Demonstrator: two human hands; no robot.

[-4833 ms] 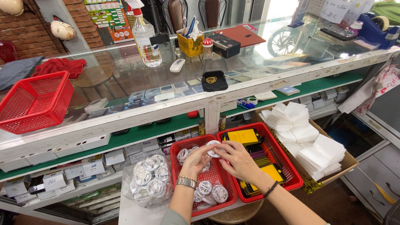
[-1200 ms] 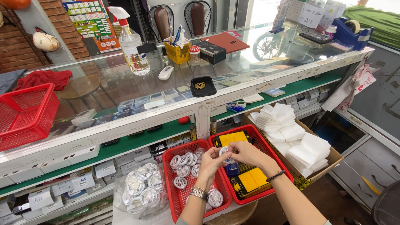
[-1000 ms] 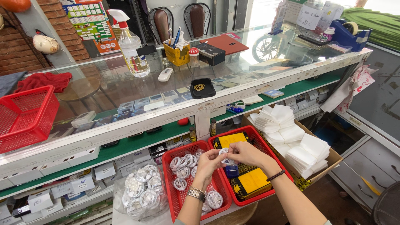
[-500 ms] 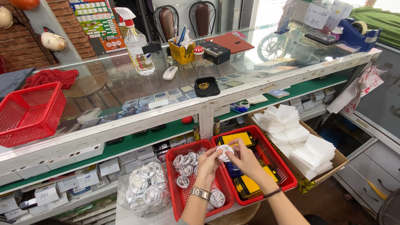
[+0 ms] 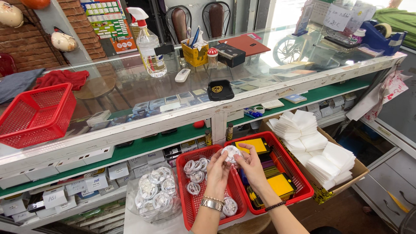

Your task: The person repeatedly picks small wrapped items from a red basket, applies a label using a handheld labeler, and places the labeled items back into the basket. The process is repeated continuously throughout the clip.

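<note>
A small round coil of white cable in a clear wrapper (image 5: 232,152) sits pinched between the fingertips of both hands, held up just above the gap where two red plastic baskets meet. The left hand (image 5: 217,171), with a metal bracelet at its wrist, closes its thumb and fingers on the near-left edge of the coil; the right hand (image 5: 251,167), with a dark band at its wrist, grips the right edge with fingers curled in. Below the left hand lies the left red mesh basket (image 5: 187,212), which holds more of the same wrapped white coils. Just right of it the second red mesh basket (image 5: 299,182) holds flat yellow and dark packets. Left of both baskets a clear plastic bag (image 5: 154,197) bulges with further coils. To the right stands an open cardboard box (image 5: 342,184) stacked with white folded packets. Farther off runs the glass-topped bench (image 5: 130,89), carrying a clear spray bottle (image 5: 147,43), a yellow pen holder (image 5: 195,54) and, at the left, an empty red basket (image 5: 37,115).
</note>
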